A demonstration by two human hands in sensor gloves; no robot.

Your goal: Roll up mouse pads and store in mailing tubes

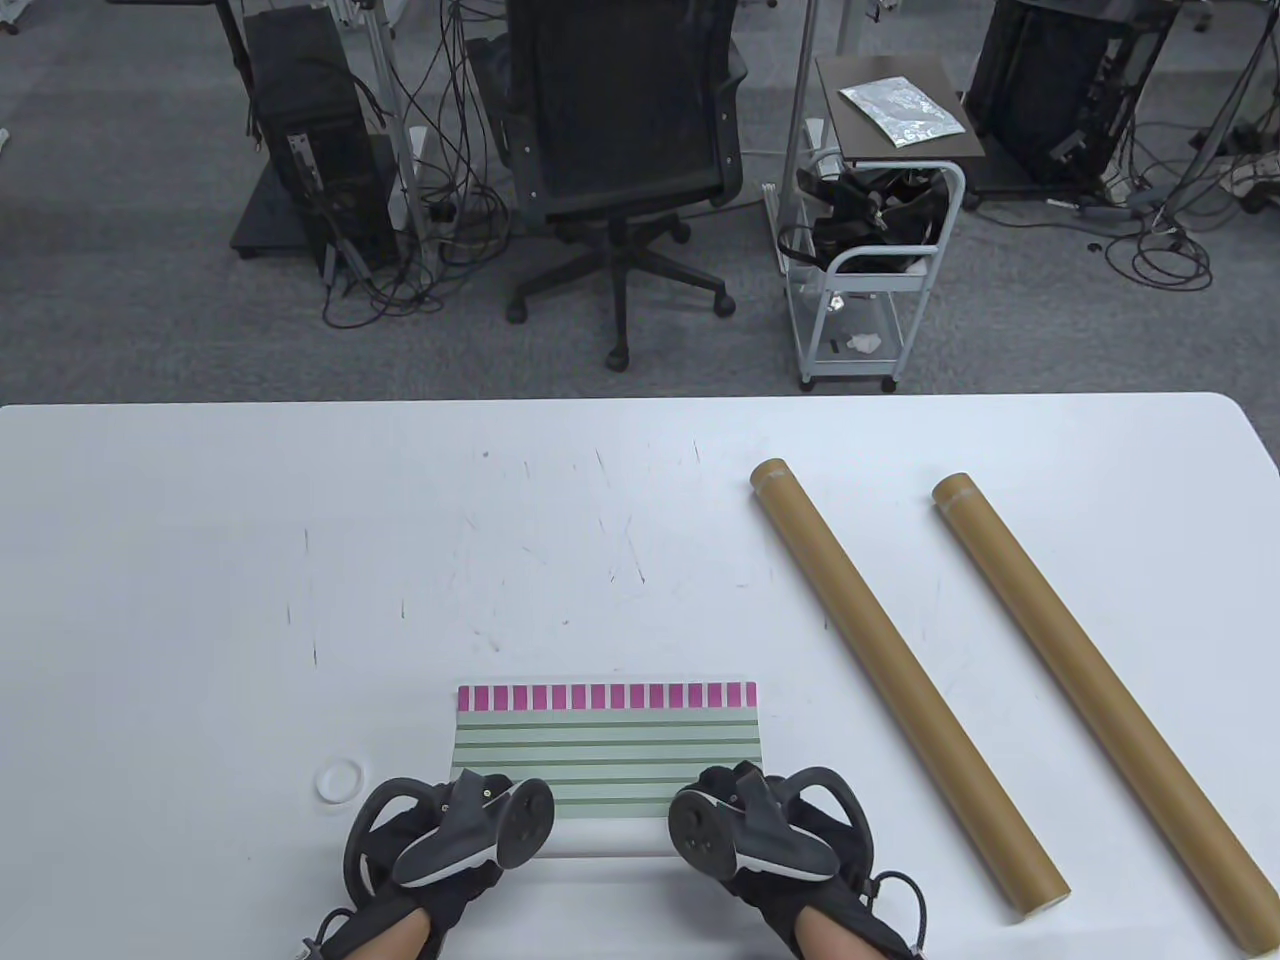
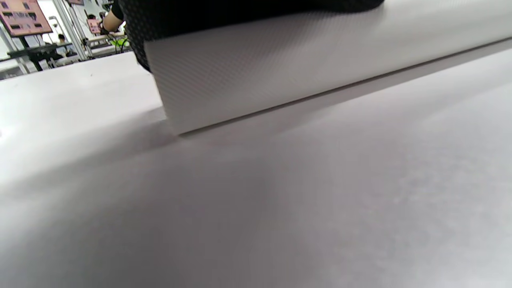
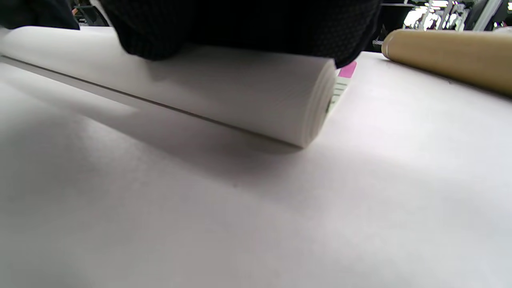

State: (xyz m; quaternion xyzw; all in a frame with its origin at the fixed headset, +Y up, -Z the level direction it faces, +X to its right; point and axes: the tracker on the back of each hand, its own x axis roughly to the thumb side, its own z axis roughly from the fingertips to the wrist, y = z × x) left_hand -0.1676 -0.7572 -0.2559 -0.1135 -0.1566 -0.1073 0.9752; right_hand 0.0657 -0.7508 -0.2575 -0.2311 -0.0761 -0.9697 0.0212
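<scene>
The pad (image 1: pixel 607 750) is striped in light and dark green, with a row of pink and white blocks along the far edge (its rolled-up back is plain white). Both tubes (image 1: pixel 903 680) are brown. The table (image 1: pixel 250 560) is white. The gloves (image 1: pixel 400 905) are black.

Low camera angle, close over white bench (image 2: pixel 256 208). Rolled mouse pad (image 2: pixel 280 68), white textured underside outward, lies on bench, running from left of centre to right edge. Its cut left end faces camera; thin dark seam where roll meets bench. Black gloved left hand (image 2: pixel 224 12) rests on top of roll at top edge; finger pose hidden. Blurred room beyond, top left.
</scene>
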